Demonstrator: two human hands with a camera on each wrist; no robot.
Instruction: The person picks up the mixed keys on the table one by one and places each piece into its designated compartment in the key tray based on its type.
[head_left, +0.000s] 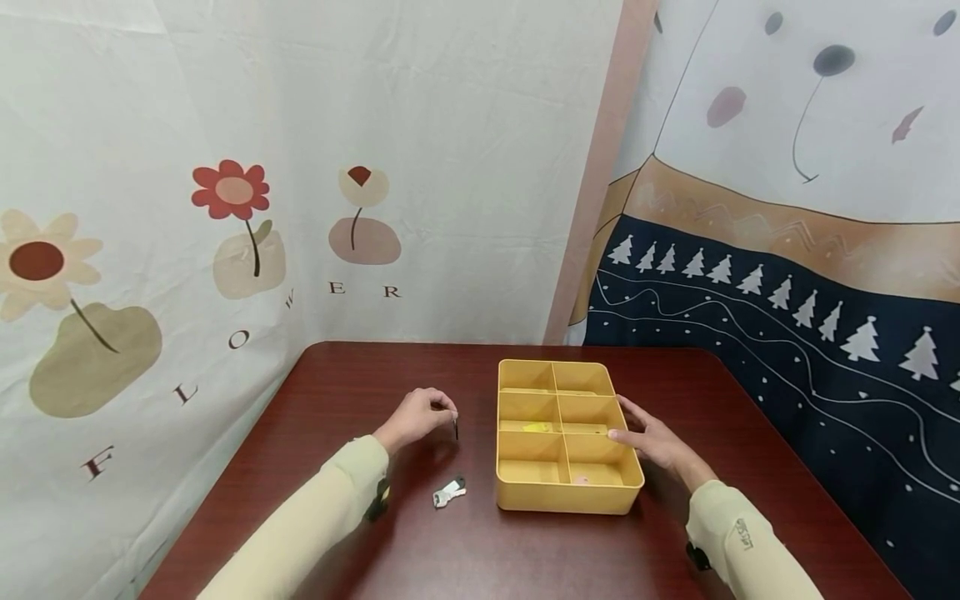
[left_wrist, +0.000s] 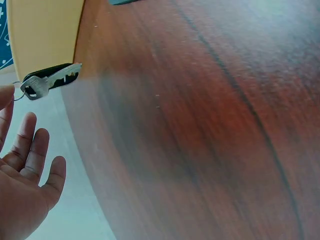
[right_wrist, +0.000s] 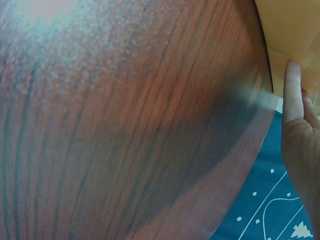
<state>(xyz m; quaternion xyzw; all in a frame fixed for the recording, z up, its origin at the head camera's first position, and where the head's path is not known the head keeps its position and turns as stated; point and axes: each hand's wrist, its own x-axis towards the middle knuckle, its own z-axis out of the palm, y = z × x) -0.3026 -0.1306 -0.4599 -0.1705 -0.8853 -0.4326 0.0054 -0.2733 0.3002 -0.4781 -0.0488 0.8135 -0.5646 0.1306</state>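
Observation:
My left hand (head_left: 420,415) is raised over the table, left of the box. It pinches a small ring with a silver key (left_wrist: 62,75) and a flat black piece (left_wrist: 72,79) hanging from it; the other fingers are spread apart. My right hand (head_left: 660,442) holds the right wall of a yellow divided box (head_left: 570,498), thumb over the rim and fingers along the outside. A small yellow item (head_left: 536,427) lies in the box's middle left compartment, and a pinkish one (head_left: 581,480) in the front right. On the table, left of the box, lies a small silver-and-black metal item (head_left: 450,492).
The dark red-brown wooden table (head_left: 442,550) has rounded far corners. A pale curtain with printed flowers (head_left: 450,167) hangs behind and to the left, and a curtain with navy trees (head_left: 787,333) hangs at the right.

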